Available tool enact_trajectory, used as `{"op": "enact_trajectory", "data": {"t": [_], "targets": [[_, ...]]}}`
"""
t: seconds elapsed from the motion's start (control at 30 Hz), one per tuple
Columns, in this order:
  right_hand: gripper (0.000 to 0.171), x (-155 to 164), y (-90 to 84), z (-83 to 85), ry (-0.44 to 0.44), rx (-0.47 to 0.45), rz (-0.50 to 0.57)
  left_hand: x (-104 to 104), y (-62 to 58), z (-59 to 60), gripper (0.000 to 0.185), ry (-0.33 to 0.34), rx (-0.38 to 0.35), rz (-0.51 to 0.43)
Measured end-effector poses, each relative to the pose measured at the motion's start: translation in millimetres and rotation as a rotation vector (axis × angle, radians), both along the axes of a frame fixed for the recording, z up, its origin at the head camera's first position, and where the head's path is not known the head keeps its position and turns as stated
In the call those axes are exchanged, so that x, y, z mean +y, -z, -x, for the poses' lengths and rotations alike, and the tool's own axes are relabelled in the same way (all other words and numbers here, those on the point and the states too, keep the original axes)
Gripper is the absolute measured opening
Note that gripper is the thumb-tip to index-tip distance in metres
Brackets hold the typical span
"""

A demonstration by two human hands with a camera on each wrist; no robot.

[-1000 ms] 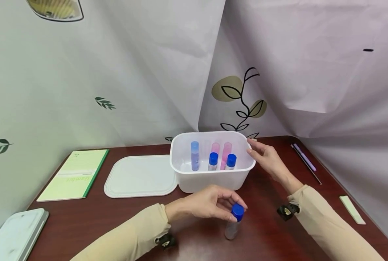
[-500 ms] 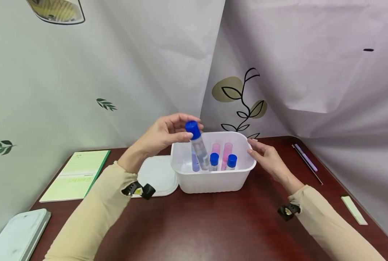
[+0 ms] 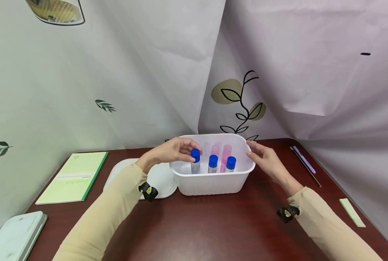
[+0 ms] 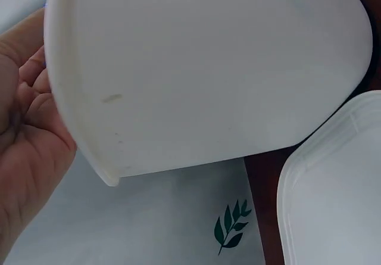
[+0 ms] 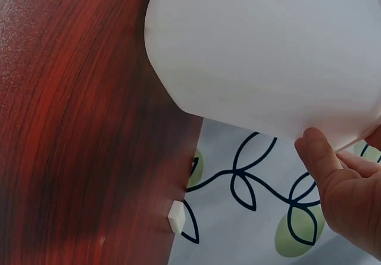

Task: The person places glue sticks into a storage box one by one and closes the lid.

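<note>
Left hand [image 3: 172,151]: fingers pinching blue-capped tube [image 3: 195,161], upright at left inside white tub [image 3: 213,181]. Right hand [image 3: 264,159]: fingers relaxed, resting against tub's right rim. Inside tub: two further blue-capped tubes [image 3: 212,164] and two pink tubes [image 3: 226,154]. Tub lid [image 3: 162,179] flat on table [image 3: 213,224], just left of tub.

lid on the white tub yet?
No. The white tub stands open, blue-capped tubes showing inside, and its lid lies flat on the table beside it.
</note>
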State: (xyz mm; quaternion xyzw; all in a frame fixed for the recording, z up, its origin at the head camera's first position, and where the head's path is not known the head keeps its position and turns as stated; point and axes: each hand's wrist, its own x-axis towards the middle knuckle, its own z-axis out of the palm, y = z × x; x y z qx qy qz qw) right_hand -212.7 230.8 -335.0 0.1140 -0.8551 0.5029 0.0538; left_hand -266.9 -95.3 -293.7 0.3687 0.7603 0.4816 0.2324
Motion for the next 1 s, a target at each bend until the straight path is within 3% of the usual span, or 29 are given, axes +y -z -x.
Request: {"op": "enact_trajectory", "data": {"t": [0.4, 0.7, 0.87, 1.0], "targets": [[0.051, -1, -1.1, 1.8, 0.003, -0.028, -0.01, 8, 4.9, 6.6, 0.026, 0.126, 0.141, 0.178], [0.051, -2, 1.8, 2.5, -0.004, -0.022, -0.008, 6, 5.3, 2.1, 0.03, 0.094, 0.167, 0.225], [0.051, -3, 2.1, 1.5, -0.001, -0.02, -0.005, -8, 3.2, -6.6, 0.037, -0.008, 0.189, 0.166], [0.051, 0, -0.6, -0.7, 0.008, -0.019, -0.007, -31, 3.7, -17.7, 0.037, -0.221, 0.204, 0.015]]}}
